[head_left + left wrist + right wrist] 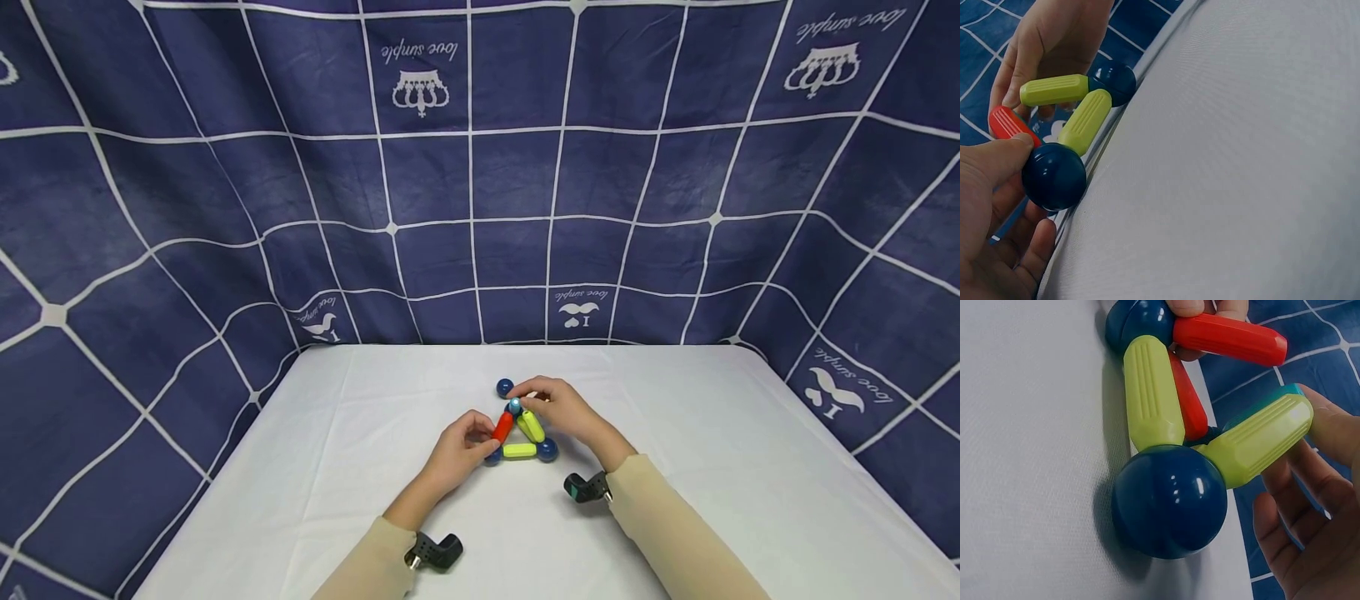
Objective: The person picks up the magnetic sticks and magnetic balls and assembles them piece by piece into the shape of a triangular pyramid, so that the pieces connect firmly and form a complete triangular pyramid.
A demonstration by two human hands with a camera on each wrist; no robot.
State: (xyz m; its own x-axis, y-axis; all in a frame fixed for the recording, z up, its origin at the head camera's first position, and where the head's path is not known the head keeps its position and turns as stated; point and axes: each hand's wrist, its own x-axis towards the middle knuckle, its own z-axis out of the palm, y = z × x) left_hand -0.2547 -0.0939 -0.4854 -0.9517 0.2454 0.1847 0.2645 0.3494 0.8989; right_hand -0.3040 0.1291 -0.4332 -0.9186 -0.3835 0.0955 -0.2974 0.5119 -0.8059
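Note:
On the white table stands a magnetic building-stick figure: a yellow-green rod [519, 451] lies between two dark blue balls [547, 450]. One upright red rod [502, 428] and another yellow-green rod [1261, 439] rise from these balls and lean together. My left hand [455, 454] pinches the red rod beside the left ball [1054, 177]. At the top, the right hand [564, 408] pinches a light blue rod [515, 403], seen mostly end-on. A second red rod [1188, 397] lies behind the front rod, partly hidden.
A single dark blue ball [505, 387] sits just behind the figure. White cloth covers the table [405, 375]. Dark blue checked curtains [517, 175] hang behind it and along both sides.

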